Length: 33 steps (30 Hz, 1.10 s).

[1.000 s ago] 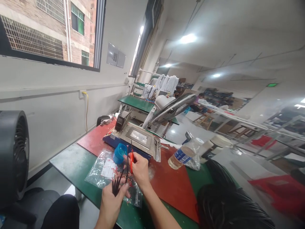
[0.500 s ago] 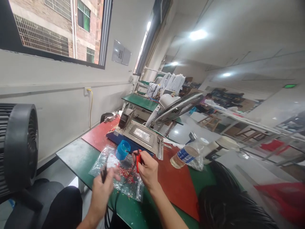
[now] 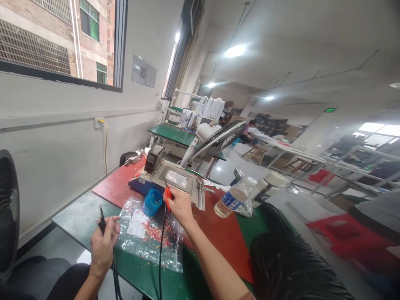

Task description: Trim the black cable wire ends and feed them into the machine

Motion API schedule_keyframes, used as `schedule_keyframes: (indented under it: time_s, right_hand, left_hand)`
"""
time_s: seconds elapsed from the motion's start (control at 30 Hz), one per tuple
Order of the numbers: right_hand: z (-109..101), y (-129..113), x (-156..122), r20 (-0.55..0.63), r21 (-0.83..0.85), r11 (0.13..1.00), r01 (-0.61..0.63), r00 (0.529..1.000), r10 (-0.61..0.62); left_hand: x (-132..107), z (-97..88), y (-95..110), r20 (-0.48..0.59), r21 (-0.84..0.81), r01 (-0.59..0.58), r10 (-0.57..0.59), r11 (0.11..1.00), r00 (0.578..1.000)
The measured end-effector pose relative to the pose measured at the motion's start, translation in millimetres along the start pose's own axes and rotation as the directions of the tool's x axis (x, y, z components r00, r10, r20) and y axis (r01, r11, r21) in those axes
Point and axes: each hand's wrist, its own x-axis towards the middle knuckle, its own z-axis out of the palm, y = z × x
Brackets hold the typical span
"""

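Note:
My left hand is closed round a bundle of black cables. Their stripped, frayed ends stick up above the fingers and their lengths hang down below. In my right hand are red-handled scissors, tips pointing up. A single black cable runs up from the table's front edge to the right fingers, seemingly pinched there, though its end is hard to make out. Just left of that hand stands a blue cup. Beneath lies a clear plastic bag strewn with small red and yellow scraps.
Behind the cup sits a blue-based machine. A bottle with a blue label stands to the right, near coils of black cable. One fan is beyond the table; another stands at far left.
My left hand has moved left and down with the cable bundle, away from the bag. My right hand has risen slightly, and a black cable now hangs below it. The view has turned right.

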Motion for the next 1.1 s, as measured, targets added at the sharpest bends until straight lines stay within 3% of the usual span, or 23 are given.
schedule_keyframes:
  time_s: [0.17,0.5,0.6,0.73,0.87,0.97,1.1]
  right_hand:
    - [5,-2,3,0.030,-0.088,0.996,-0.006,1.000,0.009]
    - [-1,-7,6,0.084,-0.073,0.997,-0.001,0.996,0.007]
    - [-17,-6,12,0.047,-0.036,0.999,0.009,0.999,-0.007]
    - [-53,3,32,-0.064,-0.051,0.998,0.026,0.998,-0.029]
    - [-85,19,61,-0.119,-0.168,0.982,-0.082,0.991,0.062]
    - [-93,29,76,-0.074,-0.280,0.946,-0.162,0.986,0.148]
    - [-88,36,83,-0.006,-0.354,0.918,-0.179,0.982,0.189]
  left_hand:
    - [2,-0.8,0,-0.001,0.016,0.045,-0.045,0.999,0.999]
    - [4,-1.2,-2,0.004,0.086,0.027,-0.027,0.996,1.000]
    - [4,0.0,-1,-0.006,0.085,0.014,-0.013,0.996,1.000]
    - [5,0.9,2,-0.019,0.116,-0.033,0.035,0.993,0.999]
    - [7,-0.1,1,-0.029,0.134,-0.057,0.062,0.989,0.998]
    - [9,-0.4,1,-0.016,0.169,-0.052,0.056,0.984,0.998]
    - [8,-0.1,3,-0.018,0.199,-0.054,0.059,0.978,0.998]
